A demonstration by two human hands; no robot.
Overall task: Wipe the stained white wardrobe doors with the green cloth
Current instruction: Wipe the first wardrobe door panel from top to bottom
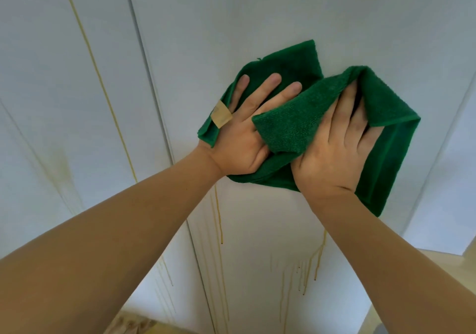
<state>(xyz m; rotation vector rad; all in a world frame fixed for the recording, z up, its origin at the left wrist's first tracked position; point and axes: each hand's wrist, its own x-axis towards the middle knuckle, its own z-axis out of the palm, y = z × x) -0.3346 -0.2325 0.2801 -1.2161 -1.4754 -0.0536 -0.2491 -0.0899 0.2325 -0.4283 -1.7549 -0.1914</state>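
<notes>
Both hands are up against the white wardrobe door [257,19], with the green cloth [291,124] spread between them and the panel. The left hand [244,130] lies flat on the cloth, fingers straight and a little apart, pressing it to the door; a tan plaster [221,114] wraps its little finger, and a fold of cloth curls over that edge of the hand. The right hand [334,150] sits just beside it, also flat with fingers straight, though its fingertips are tucked under a flap of the cloth that folds back over them and across toward the left thumb. The cloth hangs loose below the right wrist.

Yellow-brown drip stains [219,220] run down the door beneath the cloth, with another cluster of thin streaks [309,266] lower right. Left of the dark gap between panels, the neighbouring door [64,75] carries a long thin yellow line [103,88] and a dull smear [63,168] nearer the bottom. Pale wooden floor [448,269] shows at the lower right, and a patch more at the bottom left.
</notes>
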